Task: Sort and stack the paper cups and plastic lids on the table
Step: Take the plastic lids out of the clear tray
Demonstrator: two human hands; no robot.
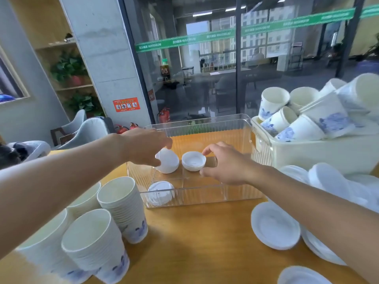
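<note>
A clear plastic organiser box (205, 198) with dividers stands mid-table. My left hand (146, 146) reaches into it and grips a tilted stack of white plastic lids (169, 163). My right hand (226, 163) pinches the rim of a second lid stack (193, 160) beside it, thumb and forefinger on either side. A third lid stack (161, 193) lies in the front-left compartment. Several stacks of nested paper cups (121, 203) with blue print stand at the near left. Loose lids (274, 226) lie at the right under my right forearm.
A cream bin (320, 152) at the right back is heaped with loose paper cups (303, 117). More lids (336, 181) pile in front of it. The wooden table (194, 242) runs to a glass wall behind; chairs stand at the far left.
</note>
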